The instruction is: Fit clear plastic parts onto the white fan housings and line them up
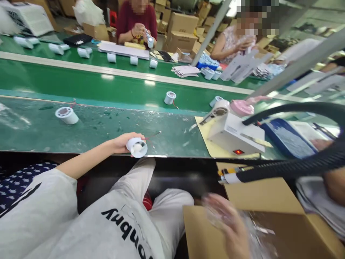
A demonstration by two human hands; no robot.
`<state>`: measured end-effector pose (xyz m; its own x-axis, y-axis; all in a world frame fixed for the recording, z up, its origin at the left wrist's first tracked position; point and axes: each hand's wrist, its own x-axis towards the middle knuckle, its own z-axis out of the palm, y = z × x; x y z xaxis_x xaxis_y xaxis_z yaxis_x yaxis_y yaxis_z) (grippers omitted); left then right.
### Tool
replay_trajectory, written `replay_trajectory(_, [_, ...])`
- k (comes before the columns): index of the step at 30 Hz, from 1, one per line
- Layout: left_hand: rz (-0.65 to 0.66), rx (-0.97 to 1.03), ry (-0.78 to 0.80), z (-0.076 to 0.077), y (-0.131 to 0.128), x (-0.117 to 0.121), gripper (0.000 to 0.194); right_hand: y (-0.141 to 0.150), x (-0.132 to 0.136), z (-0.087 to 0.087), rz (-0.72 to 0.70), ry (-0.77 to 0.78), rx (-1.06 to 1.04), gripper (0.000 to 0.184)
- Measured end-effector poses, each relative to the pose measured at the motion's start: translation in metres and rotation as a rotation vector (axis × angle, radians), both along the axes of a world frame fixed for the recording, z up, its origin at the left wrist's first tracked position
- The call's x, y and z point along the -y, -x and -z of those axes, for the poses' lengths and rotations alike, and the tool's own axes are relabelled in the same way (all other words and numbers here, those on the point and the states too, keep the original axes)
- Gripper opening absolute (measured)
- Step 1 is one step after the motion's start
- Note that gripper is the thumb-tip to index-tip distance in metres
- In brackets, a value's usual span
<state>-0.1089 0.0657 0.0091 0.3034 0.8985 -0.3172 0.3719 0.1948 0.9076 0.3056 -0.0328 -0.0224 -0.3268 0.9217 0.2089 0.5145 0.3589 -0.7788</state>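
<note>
My left hand is closed around a white cylindrical housing at the front edge of the green bench. Its open end faces me and a pale round part shows inside; thin red wires with a small connector trail to the right. My right hand, blurred by motion, is over an open cardboard box. A clear plastic piece shows at its fingers, its shape smeared. More clear plastic lies in the box. Another white housing with wires rests on the bench to the left.
Beyond the bench runs a green conveyor carrying a white housing. A grey device with a lit red switch stands right; a black hose arches over the box. Co-workers sit across, and a blue tray lies far right.
</note>
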Motion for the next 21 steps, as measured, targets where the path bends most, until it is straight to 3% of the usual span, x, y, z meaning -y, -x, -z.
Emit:
replay_trajectory(3, [0.305, 0.136, 0.116, 0.009, -0.051, 0.011, 0.061, 0.050, 0.014, 0.001, -0.132, -0.233, 0.158, 0.043])
replay_trajectory(6, [0.566, 0.172, 0.172, 0.009, -0.077, 0.020, 0.041, 0.091, 0.010, -0.001, -0.023, -0.328, 0.347, 0.041])
replay_trajectory(8, [0.666, 0.105, 0.041, 0.005, -0.085, 0.025, 0.026, 0.100, 0.007, -0.004, 0.059, -0.275, 0.431, 0.035])
replay_trajectory(11, [0.645, -0.067, -0.241, 0.001, -0.090, 0.031, 0.023, 0.096, 0.010, -0.006, 0.039, -0.087, 0.381, 0.017])
replay_trajectory(14, [0.501, -0.099, -0.335, 0.003, -0.093, 0.038, 0.022, 0.092, 0.016, -0.001, -0.002, 0.108, 0.141, 0.004])
replay_trajectory(18, [0.351, 0.045, -0.356, 0.019, -0.098, 0.044, 0.042, 0.095, 0.018, 0.004, 0.111, 0.181, -0.125, 0.023])
replay_trajectory(21, [0.356, 0.144, -0.369, 0.034, -0.099, 0.046, 0.059, 0.095, 0.017, 0.000, 0.190, 0.207, -0.217, 0.028])
